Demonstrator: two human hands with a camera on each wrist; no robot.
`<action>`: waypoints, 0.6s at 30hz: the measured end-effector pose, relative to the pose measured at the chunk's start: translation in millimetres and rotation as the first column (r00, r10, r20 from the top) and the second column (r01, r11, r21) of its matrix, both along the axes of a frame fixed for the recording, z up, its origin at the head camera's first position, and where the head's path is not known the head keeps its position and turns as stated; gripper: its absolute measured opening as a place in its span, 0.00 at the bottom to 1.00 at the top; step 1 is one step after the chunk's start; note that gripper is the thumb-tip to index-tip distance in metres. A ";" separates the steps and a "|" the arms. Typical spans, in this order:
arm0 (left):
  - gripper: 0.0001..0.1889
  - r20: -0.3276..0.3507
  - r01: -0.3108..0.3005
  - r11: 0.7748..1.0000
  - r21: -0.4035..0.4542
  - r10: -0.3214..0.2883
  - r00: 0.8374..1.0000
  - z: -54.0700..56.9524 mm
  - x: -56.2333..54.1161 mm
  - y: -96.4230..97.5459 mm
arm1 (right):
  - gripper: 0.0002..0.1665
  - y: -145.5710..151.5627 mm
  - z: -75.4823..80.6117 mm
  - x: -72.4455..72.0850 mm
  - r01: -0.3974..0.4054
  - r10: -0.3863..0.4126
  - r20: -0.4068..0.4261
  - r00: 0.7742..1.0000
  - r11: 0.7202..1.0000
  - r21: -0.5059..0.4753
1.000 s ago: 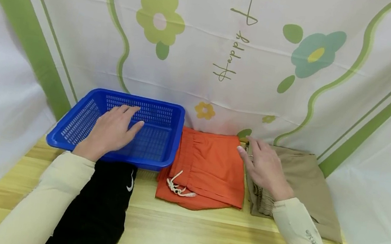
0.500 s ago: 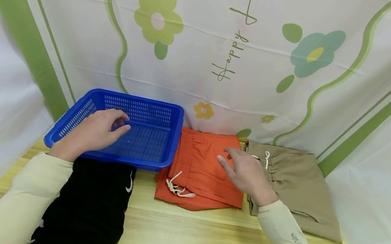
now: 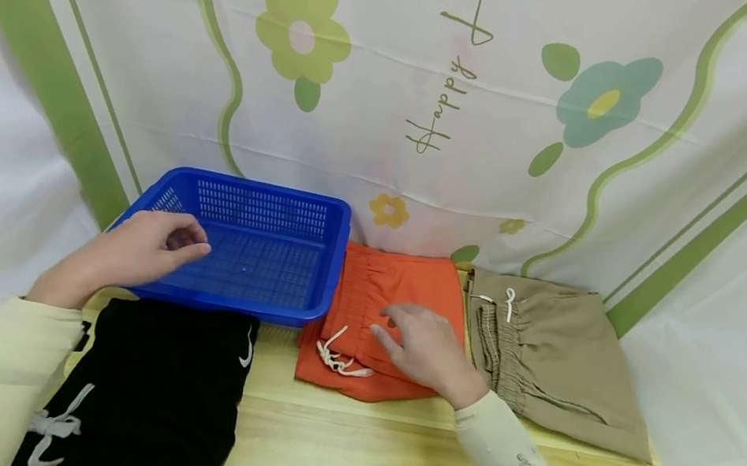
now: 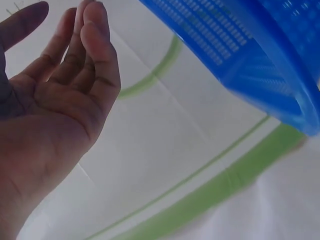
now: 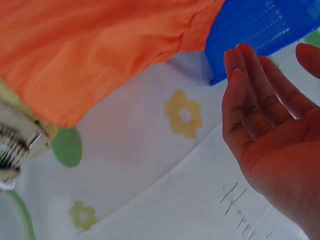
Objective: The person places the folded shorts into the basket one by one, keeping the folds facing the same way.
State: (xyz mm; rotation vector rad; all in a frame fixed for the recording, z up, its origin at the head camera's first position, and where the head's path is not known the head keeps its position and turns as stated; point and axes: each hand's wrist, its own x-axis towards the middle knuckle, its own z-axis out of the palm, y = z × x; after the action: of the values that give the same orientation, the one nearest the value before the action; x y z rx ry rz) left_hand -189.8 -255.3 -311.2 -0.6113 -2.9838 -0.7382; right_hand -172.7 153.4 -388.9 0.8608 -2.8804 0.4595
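1. Head view: I have the right hand (image 3: pixel 425 348) nearer to the orange garment (image 3: pixel 402 285), which is folded on the table (image 3: pixel 341 459) just right of the blue basket (image 3: pixel 227 304). I judge that relation the key one: the cloth lies below the hand and shows on every side of it. Its gathered waistband (image 3: pixel 355 286) faces the basket and runs front to back; the fold looks nearly square, so I can't name a long axis. My left hand (image 3: pixel 142 244) hovers at the basket's near left, with the black garment (image 3: pixel 172 388) below, its long axis running toward the basket.
2. Left wrist view: fingers loosely bent, palm bare, nothing grasped; the basket sits upper right, apart.
3. Right wrist view: fingers relaxed, nothing grasped; the orange cloth is upper left, apart from the fingertips.
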 end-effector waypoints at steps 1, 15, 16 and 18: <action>0.11 0.007 -0.002 1.000 -0.001 0.002 1.000 -0.2 0.9 -4.0 | 0.20 -3.2 -0.7 1.3 -0.011 0.011 0.003 1.000 1.000 -0.003; 0.06 0.146 0.030 0.999 0.036 -0.035 0.989 1.9 14.6 -56.9 | 0.16 -49.4 -14.4 10.4 -0.156 0.156 0.015 0.988 0.988 0.000; 0.05 0.158 0.034 0.999 0.040 -0.040 0.987 1.6 15.3 -61.2 | 0.16 -53.1 -15.2 11.1 -0.166 0.166 0.018 0.986 0.986 0.003; 0.05 0.182 0.031 0.999 0.038 -0.037 0.983 0.7 16.7 -70.3 | 0.16 -60.3 -17.2 12.3 -0.187 0.187 0.025 0.982 0.982 0.003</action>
State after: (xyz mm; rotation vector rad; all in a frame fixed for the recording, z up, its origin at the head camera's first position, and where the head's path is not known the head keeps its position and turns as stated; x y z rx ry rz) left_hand -173.2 -325.6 -310.5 -0.6270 -3.1247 -0.8936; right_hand -160.4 93.1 -406.0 1.1414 -2.8364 0.4828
